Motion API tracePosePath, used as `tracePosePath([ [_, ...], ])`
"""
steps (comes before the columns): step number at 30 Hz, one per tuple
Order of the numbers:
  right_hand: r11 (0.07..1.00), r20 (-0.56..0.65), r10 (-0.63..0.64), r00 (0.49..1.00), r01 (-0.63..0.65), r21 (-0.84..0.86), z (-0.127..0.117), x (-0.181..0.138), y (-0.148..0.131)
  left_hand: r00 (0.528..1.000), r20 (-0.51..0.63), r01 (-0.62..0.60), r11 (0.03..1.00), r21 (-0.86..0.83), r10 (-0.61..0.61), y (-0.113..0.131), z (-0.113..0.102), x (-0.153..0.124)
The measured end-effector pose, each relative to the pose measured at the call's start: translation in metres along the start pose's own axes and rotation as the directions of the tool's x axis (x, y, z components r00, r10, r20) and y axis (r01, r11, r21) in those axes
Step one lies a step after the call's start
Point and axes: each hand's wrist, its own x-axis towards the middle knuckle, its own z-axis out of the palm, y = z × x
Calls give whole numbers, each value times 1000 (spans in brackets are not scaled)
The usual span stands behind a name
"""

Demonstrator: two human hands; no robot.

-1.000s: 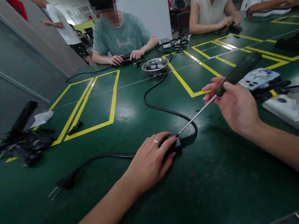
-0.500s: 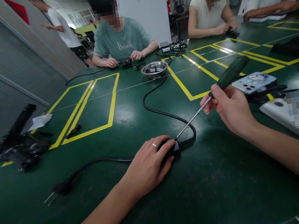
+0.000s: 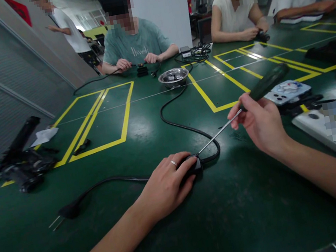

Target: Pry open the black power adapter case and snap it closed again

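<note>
My left hand (image 3: 171,183), with a ring on one finger, is closed over a small black power adapter (image 3: 196,165) and holds it against the green table (image 3: 187,243). From the adapter a black cable (image 3: 181,129) curls away toward a metal bowl, and another lead runs left to a two-pin plug (image 3: 69,211). Between the fingers of my right hand (image 3: 261,123) is a screwdriver (image 3: 270,82) with a dark green handle. Its thin metal shaft slants down to the left, and the tip touches the adapter's far right end, beside my left fingertips.
The metal bowl (image 3: 174,77) holds small items. Right of my right hand lie a phone (image 3: 289,92) and a white device (image 3: 334,137). Black parts (image 3: 26,167) are piled at the left. Across the table, co-workers (image 3: 138,45) handle small black items.
My right hand and the screwdriver handle have shifted slightly to the right, while the tip stays at the adapter. My left hand has kept its place. The co-worker opposite has moved their hands slightly.
</note>
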Motion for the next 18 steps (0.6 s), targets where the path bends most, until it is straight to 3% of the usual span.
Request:
tracePosePath([
  [3, 988, -184, -144, 972, 130, -85, -9, 12, -7, 1000, 15, 4, 1000, 21, -4, 0, 0, 1],
  [5, 943, -307, -313, 899, 255, -214, -19, 22, -12, 1000, 22, 3, 999, 46, -4, -1, -3, 1],
  [7, 872, -342, -457, 821, 337, -355, -27, 30, -16, 1000, 25, 12, 998, 58, -13, -3, -9, -2],
  [9, 823, -323, -520, 791, 363, -436, -31, 33, -17, 999, 37, 36, 999, 35, -37, -7, -19, -7],
  [13, 824, -289, -492, 821, 331, -461, -30, 31, -10, 995, 67, 82, 991, -105, -76, -20, -34, -16],
  [18, 876, -286, -405, 868, 279, -395, -31, 33, -4, 993, 47, 115, 945, -305, -106, -32, -31, -20],
])
